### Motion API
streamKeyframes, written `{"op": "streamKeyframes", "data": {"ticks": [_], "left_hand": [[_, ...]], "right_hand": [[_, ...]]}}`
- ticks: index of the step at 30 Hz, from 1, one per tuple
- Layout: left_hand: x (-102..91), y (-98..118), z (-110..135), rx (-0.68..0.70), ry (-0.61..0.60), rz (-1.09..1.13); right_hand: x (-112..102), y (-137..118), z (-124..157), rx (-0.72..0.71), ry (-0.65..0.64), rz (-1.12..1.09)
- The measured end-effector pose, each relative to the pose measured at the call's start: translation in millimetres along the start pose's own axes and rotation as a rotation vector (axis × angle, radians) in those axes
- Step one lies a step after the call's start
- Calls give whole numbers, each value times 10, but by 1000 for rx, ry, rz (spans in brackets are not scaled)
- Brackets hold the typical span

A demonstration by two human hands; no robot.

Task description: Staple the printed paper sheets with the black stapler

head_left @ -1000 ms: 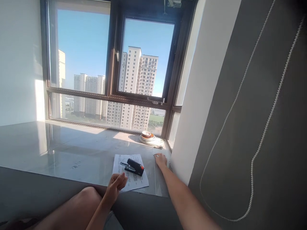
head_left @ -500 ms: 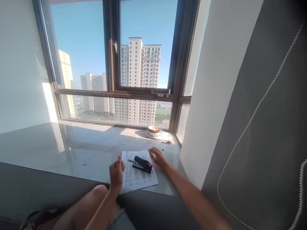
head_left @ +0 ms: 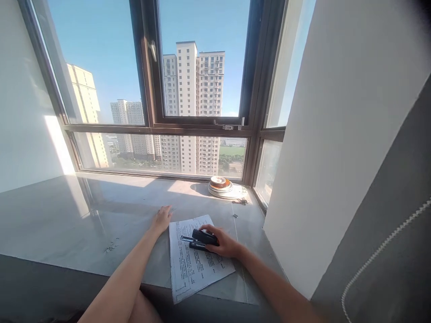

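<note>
Head view: a black stapler [head_left: 204, 236] is seen near the lower centre of the frame, over a printed paper [head_left: 191, 273], its metal rail pointed left. The stapler's right end is clasped by the right hand [head_left: 217, 240]; the grip is closed about it, with fingers over the top and the thumb along the near side. Whether the stapler is fully borne by the paper cannot be told. The left hand [head_left: 162, 218] is placed just beyond the paper's upper left corner, low over the window ledge [head_left: 141, 251]; whether its grip is apart or together cannot be told. Small dark bits [head_left: 111, 246] are scattered at lower left. A small grey piece [head_left: 235, 216] is noted right of the paper. Stacked dishes [head_left: 221, 188] are set by the window, right of centre.
</note>
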State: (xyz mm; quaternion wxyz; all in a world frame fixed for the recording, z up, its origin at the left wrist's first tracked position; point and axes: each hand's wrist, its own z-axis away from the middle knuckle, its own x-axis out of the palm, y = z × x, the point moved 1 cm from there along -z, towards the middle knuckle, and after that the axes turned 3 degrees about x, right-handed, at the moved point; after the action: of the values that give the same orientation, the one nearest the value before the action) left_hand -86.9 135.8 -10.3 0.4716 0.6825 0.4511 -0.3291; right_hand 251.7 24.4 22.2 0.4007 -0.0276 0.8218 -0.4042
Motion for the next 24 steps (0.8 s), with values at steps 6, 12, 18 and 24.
{"op": "streamKeyframes", "data": {"ticks": [6, 12, 18, 24], "left_hand": [[142, -67, -126, 121, -3, 2], [24, 39, -6, 149, 39, 44], [-79, 161, 299, -1, 153, 55], [-174, 683, 728, 71, 229, 259]], "right_hand": [[6, 101, -40, 26, 19, -1], [11, 159, -39, 31, 36, -16], [34, 187, -18, 49, 59, 2], [67, 219, -18, 52, 95, 28]]}}
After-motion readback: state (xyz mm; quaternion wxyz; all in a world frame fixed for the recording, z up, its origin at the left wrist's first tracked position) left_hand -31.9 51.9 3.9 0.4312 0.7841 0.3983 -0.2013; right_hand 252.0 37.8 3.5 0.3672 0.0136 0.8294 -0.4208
